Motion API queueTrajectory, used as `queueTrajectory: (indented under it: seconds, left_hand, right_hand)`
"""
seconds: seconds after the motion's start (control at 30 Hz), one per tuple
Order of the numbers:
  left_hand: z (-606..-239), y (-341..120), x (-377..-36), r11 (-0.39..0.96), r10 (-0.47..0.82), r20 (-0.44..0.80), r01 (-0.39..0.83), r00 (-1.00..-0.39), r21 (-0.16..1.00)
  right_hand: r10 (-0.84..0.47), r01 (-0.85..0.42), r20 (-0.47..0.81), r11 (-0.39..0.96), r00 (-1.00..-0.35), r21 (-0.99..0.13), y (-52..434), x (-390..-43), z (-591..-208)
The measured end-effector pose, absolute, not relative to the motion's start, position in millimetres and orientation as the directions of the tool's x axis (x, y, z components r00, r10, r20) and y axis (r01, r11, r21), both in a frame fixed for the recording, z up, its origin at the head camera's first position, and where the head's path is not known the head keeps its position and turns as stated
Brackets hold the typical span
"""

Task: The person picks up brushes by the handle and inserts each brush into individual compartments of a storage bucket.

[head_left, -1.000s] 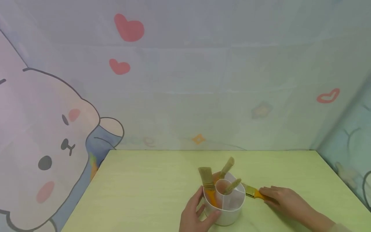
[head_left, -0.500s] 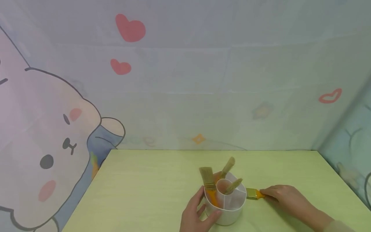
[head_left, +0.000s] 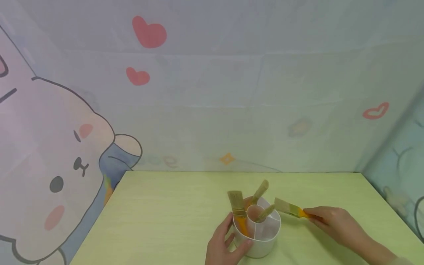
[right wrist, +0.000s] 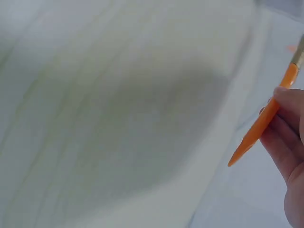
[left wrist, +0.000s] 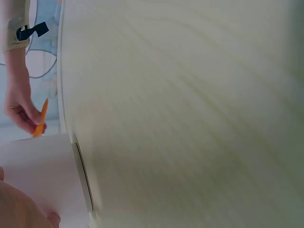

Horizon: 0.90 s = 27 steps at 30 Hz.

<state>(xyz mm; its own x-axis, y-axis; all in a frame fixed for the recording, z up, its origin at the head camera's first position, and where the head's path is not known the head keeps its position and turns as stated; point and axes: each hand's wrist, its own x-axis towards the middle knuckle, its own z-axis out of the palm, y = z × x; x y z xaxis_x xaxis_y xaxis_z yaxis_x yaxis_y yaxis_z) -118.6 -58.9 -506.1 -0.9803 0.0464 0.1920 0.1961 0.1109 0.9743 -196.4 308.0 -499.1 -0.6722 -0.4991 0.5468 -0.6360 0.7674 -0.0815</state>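
Brush (head_left: 291, 209): orange handle, pale bristles, tilted.

Holder (head_left: 261, 241): white plastic, smooth, slightly translucent. Brush (head_left: 291, 209): glossy orange plastic handle, metal ferrule, pale coarse bristles. Table (head_left: 165, 221): matt light wood-grain. Backdrop (head_left: 215, 92): printed cloth.

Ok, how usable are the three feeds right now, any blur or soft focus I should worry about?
Head view: evenly lit, slightly hazy, soft shadow under the right hand; white holder and paintbrush readable. Left wrist view: table smeared with blur, holder wall a pale featureless patch. Right wrist view: soft focus, broad grey shadow on the table, only the orange handle and fingers legible.
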Motion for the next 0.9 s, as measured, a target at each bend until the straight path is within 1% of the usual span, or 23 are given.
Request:
queueTrajectory:
  seconds: [0.17, 0.37, 0.47, 0.63, 0.83, 0.9]
  left_hand:
    - [-505.2, -59.4, -118.9, 0.111, 0.05, 0.183, 0.187, -0.982, 0.976]
    - [-505.4, -61.1, -119.0, 0.112, 0.066, 0.183, 0.19, -0.981, 0.975]
    - [-506.3, -62.1, -119.2, 0.12, 0.071, 0.187, 0.194, -0.98, 0.974]
    - [-506.9, -63.0, -120.3, 0.128, 0.072, 0.182, 0.19, -0.981, 0.973]
    - [-503.4, -61.3, -121.8, 0.126, 0.061, 0.154, 0.16, -0.986, 0.979]
    - [-503.2, -61.4, -121.8, 0.124, 0.063, 0.159, 0.165, -0.985, 0.978]
  right_hand:
    - [-0.4, -0.643, 0.604, 0.721, -0.689, -0.256, 294.8, -185.6, -478.0]
    - [-0.315, -0.653, 0.632, 0.634, -0.708, -0.415, 274.1, -172.1, -459.8]
    - [-0.272, -0.653, 0.635, 0.57, -0.723, -0.499, 261.9, -164.9, -451.5]
    - [-0.24, -0.666, 0.637, 0.447, -0.733, -0.597, 240.3, -151.1, -437.6]
    - [-0.269, -0.696, 0.642, 0.308, -0.718, -0.649, 218.9, -138.4, -427.6]
    - [-0.281, -0.701, 0.642, 0.282, -0.714, -0.656, 213.2, -135.8, -425.9]
